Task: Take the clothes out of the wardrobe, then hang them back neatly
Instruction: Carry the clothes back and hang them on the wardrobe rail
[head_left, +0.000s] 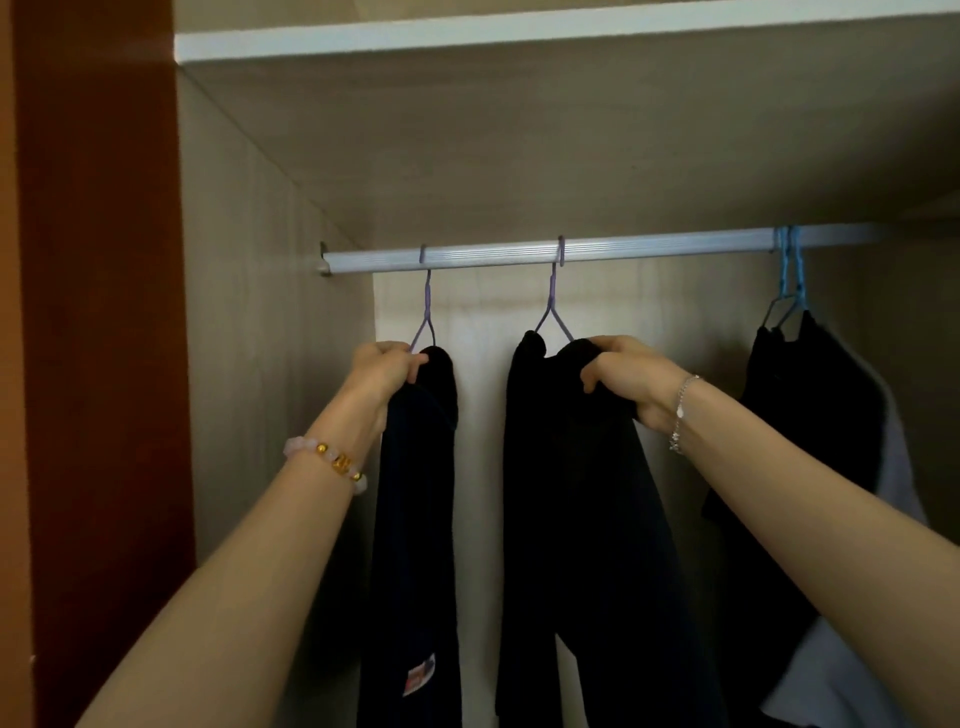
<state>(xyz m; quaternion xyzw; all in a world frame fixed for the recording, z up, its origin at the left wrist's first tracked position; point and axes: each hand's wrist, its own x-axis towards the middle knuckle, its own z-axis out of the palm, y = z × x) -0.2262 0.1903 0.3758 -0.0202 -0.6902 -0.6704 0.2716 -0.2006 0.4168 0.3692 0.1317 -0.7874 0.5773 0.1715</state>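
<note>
Hanging on the rail (571, 252): two purple hangers and, well apart at the right end, a pair of blue hangers (789, 280) close together.
Left purple hanger (427, 312): hooked over the rail near its left end, carrying the left dark garment (415, 519), which drops straight down beside the wardrobe side wall (260, 364).
Middle purple hanger (553, 306): hooked near the middle of the rail, carrying the middle dark garment (571, 519).
Left hand (384, 366): fingers curled round the top of the left dark garment, just below the hanger's neck.
Right hand (628, 376): fingers and thumb clamped on the right shoulder of the middle dark garment, bunching the cloth.
Right-hand clothes: a dark garment (810, 415) on the blue hangers, with a pale garment (841, 665) showing behind and below it.
Patch (420, 673): a small coloured label low on the left dark garment.
Wrists: a beaded bracelet (332, 460) on the left, a thin chain bracelet (680, 410) on the right.
Wardrobe: a white-edged shelf (519, 34) above the rail; a reddish-brown panel (98, 364) at the far left.
</note>
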